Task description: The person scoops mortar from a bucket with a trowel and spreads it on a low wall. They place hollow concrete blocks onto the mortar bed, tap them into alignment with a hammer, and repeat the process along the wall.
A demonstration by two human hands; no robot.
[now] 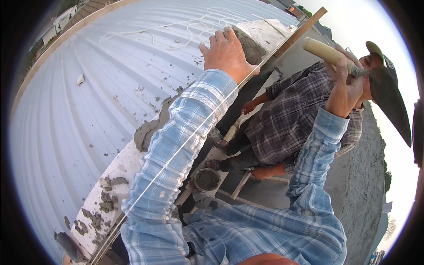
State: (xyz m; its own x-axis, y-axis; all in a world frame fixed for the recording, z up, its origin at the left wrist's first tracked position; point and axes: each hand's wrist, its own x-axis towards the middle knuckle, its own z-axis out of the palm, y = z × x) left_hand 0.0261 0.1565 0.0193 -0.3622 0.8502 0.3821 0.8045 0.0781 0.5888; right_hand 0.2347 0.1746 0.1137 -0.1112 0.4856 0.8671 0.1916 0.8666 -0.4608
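The white masonry block (267, 33) sits at the far end of the wall, right of the roofing, its near end face grey w/ what looks like mortar. The left hand (229, 55) is right at that face, fingers spread, thumb by the taut string line (168, 163); palm side is hidden, so can't tell if this grip is released or grasping the block's edge. The right hand (346, 84), well apart to the right, has its grip clenched round the wooden handle of a mason's trowel (391, 99), blade up in the air, off the work.

Progress, judging by what shows: block is in place on the wall, string's stretched along, and a mortar bed (152, 130) lies on part of the wall top (117, 163) nearer than the block. Prob. left: the near stretch, w/ only scattered mortar patches & no block on it. Can't tell if the far block is finally seated, b/c the arm and hand cover much of the joint.

Further out: a mortar bucket (206, 179) below, right of the wall; a co-worker in a dark plaid shirt (296, 115) beyond it; ribbed metal roofing (79, 128) on the left, w/ loose cord (194, 26) at its far side.
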